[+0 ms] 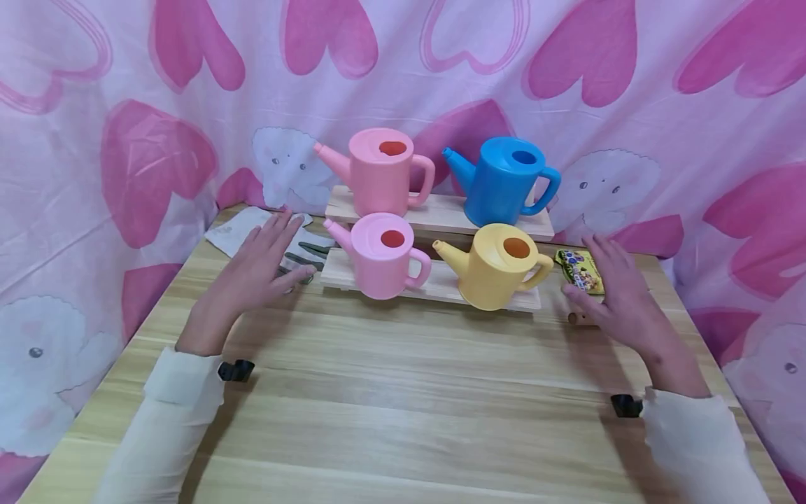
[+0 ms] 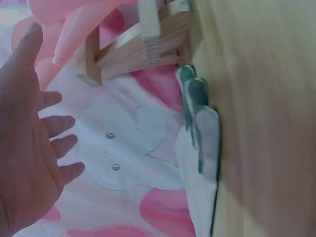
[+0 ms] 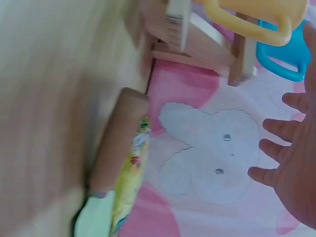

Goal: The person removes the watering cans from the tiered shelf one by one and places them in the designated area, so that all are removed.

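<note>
My left hand (image 1: 258, 269) is held with fingers spread and nothing in it, over white and green gloves (image 1: 236, 229) at the table's left. My right hand (image 1: 620, 301), likewise empty with straight fingers, hovers by a yellow printed packet (image 1: 579, 271). Beside that packet lies a tool with a round wooden handle (image 3: 118, 143) and a pale green end (image 3: 94, 217). Between the hands, a pink watering can (image 1: 380, 175) and a blue one (image 1: 504, 182) stand on the upper step. A lighter pink watering can (image 1: 378, 262) and a yellow one (image 1: 494, 273) occupy the lower step.
The wooden two-step stand (image 1: 434, 281) sits toward the back of the wood-grain table (image 1: 403, 392). Behind and at both sides hangs a pink curtain (image 1: 403, 84) with hearts and white cartoon animals.
</note>
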`<move>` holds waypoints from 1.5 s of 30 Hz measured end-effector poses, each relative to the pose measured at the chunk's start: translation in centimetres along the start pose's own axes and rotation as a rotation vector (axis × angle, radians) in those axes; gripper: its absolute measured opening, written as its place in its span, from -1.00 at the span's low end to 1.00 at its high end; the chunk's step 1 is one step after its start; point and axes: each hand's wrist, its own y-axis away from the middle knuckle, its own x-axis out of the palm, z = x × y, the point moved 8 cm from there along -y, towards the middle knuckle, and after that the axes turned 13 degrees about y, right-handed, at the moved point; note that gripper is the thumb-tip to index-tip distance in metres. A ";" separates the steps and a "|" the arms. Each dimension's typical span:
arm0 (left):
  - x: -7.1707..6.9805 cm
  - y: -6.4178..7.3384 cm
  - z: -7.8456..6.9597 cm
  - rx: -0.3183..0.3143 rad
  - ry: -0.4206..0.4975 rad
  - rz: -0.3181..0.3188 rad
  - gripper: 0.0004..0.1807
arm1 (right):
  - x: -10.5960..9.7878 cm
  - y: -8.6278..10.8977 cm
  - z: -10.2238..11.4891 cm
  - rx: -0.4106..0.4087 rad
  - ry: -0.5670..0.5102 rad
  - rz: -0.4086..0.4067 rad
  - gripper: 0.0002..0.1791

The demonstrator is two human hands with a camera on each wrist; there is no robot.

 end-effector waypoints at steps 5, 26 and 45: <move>-0.9 -1.1 0.0 0.003 0.045 -0.033 -0.09 | -1.7 -1.5 0.5 -0.036 -0.063 -0.036 -0.13; -1.0 -7.3 1.5 0.073 0.508 -0.135 -0.29 | -4.5 -9.3 2.3 0.061 -0.226 -0.058 -0.31; 1.7 -9.4 3.1 -0.016 0.777 -0.106 -0.37 | -3.3 -12.1 2.3 0.195 -0.340 -0.081 -0.43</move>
